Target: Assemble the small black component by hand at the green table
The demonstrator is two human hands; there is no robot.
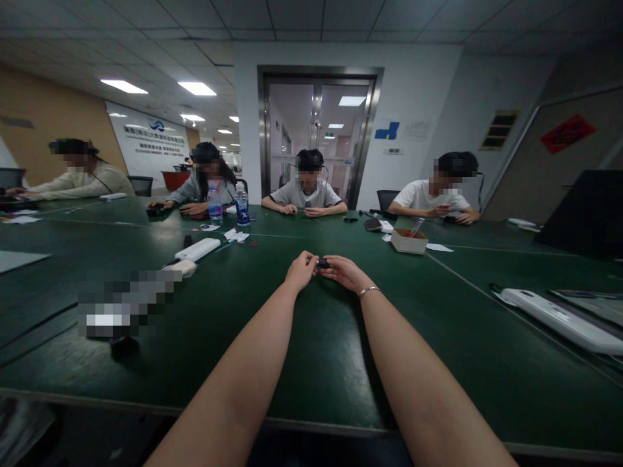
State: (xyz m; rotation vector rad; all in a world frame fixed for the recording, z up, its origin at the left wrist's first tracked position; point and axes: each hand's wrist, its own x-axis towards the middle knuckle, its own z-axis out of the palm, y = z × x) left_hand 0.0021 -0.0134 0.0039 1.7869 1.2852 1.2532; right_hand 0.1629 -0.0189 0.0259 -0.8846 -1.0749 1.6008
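A small black object (322,263) is between my two hands over the middle of the green table (335,350); it is too small to name its kind. Its left end is at the pinched fingertips of my left hand (300,270). From the other side, my right hand (344,272) closes thumb and fingers on it. A silver bracelet (368,290) circles my right wrist. Both forearms reach forward across the table, and part of the object is hidden by my fingers.
Several people sit across the table. Two bottles, one a blue-labelled bottle (241,204), stand ahead left near paper scraps (236,236). A cardboard box (409,241) is ahead right. White power strips (197,249) lie at left, and a long white device (559,321) at right.
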